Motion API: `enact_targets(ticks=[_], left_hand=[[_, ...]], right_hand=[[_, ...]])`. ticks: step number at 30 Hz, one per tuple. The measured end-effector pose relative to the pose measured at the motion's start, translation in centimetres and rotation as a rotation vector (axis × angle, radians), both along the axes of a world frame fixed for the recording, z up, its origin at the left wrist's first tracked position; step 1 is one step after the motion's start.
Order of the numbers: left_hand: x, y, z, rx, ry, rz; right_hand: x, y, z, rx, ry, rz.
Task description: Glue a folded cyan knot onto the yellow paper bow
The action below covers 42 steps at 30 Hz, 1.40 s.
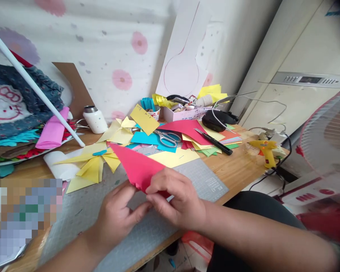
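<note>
Your left hand (116, 211) and right hand (177, 198) meet above a grey cutting mat (73, 223), the fingers of both pinched closely on the gathered lower edge of a red paper sheet (141, 164). The sheet is raised between your hands, its pointed corner directed up and left. Left of it lie folded yellow paper pieces (95, 169). Beyond, scissors (170, 140) rest on blue paper (140, 139), and a black utility knife (215, 142) lies across stacked coloured sheets. To your right, a yellow glue gun (268, 154) sits near the edge of the wooden tabletop (245, 151). Farther back, a white bottle (96, 121) stands upright; a filled box (184, 115) adjoins the floral wall covering (102, 49), where a white board (181, 56) bearing a drawn outline leans.
</note>
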<state>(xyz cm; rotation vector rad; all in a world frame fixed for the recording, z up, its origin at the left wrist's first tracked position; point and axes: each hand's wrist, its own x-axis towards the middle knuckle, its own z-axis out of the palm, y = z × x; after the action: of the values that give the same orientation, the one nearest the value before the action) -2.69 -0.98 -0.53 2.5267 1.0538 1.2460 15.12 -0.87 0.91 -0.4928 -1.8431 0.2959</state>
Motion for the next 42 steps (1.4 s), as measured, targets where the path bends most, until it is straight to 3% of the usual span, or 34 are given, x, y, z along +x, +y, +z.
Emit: enact_targets(ticks=[4, 8, 12, 15, 18, 20, 23, 27, 33, 42], left_hand=[[-0.5, -0.5, -0.2, -0.024, 0.002, 0.063], [-1.9, -0.3, 0.5, 0.138, 0.039, 0.081], [-3.5, 1.1, 1.1, 0.423, 0.164, 0.029], [-3.2, 2.2, 1.0, 0.481, 0.244, 0.055], [-2.0, 2.6, 0.4, 0.405, 0.341, 0.023], [-1.1, 2.4, -0.1, 0.348, 0.417, -0.008], [-0.1, 1.7, -0.7, 0.272, 0.529, -0.034], [0.5, 0.8, -1.2, 0.203, 0.601, -0.078], [0.7, 0.5, -2.1, -0.102, 0.610, -0.218], [0.9, 0.6, -1.9, -0.225, 0.593, -0.316]], right_hand=[[-0.1, -0.1, -0.2, -0.031, -0.107, 0.073], [0.1, -0.4, 0.3, -0.019, -0.088, 0.099], [1.1, -0.9, 0.5, 0.262, -0.142, -0.047], [2.1, -1.1, -0.2, 0.399, -0.217, -0.180], [2.7, -1.2, -1.2, 0.391, -0.378, -0.388], [2.8, -1.1, -1.8, 0.369, -0.547, -0.447], [2.8, -1.1, -2.4, 0.257, -0.721, -0.394], [3.3, -1.0, -3.4, 0.077, -0.774, -0.298], [4.5, -1.1, -4.8, -0.143, -0.811, -0.156], [5.0, -1.3, -4.9, -0.243, -0.851, -0.114]])
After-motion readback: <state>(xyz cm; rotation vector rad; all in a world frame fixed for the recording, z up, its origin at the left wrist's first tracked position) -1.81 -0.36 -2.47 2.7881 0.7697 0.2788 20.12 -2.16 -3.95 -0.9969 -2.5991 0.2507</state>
